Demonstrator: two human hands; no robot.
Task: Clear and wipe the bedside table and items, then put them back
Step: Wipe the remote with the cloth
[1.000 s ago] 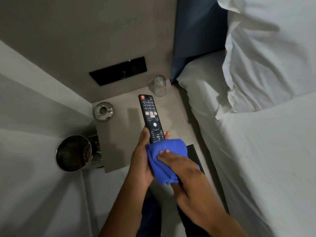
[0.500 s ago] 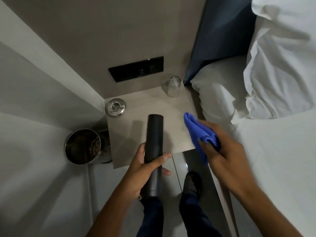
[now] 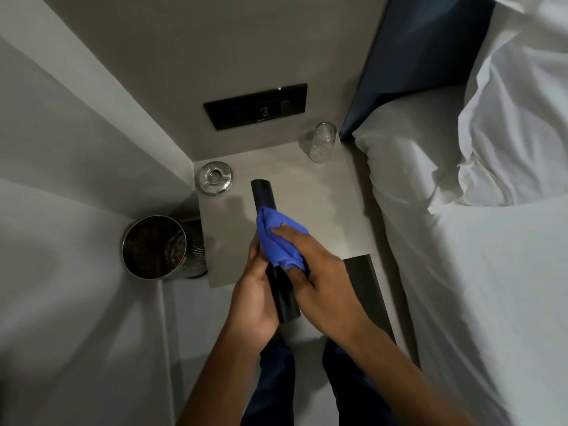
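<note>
Hiding remote (image 3: 262, 195) middle: blue cloth (image 3: 278, 238); button side seemingly turned away.

a round steel waste bin (image 3: 155, 245) stands on the floor in the corner, just beside the left edge of the table, its open mouth facing up and its side perforated. a black switch panel (image 3: 255, 109) is set into the grey wall. to the right, a bed with a white sheet (image 3: 479, 287) runs alongside, with white pillows (image 3: 519, 124) bunched at its head against a dark blue headboard (image 3: 424, 47). pale floor (image 3: 196, 327) shows below.
</note>
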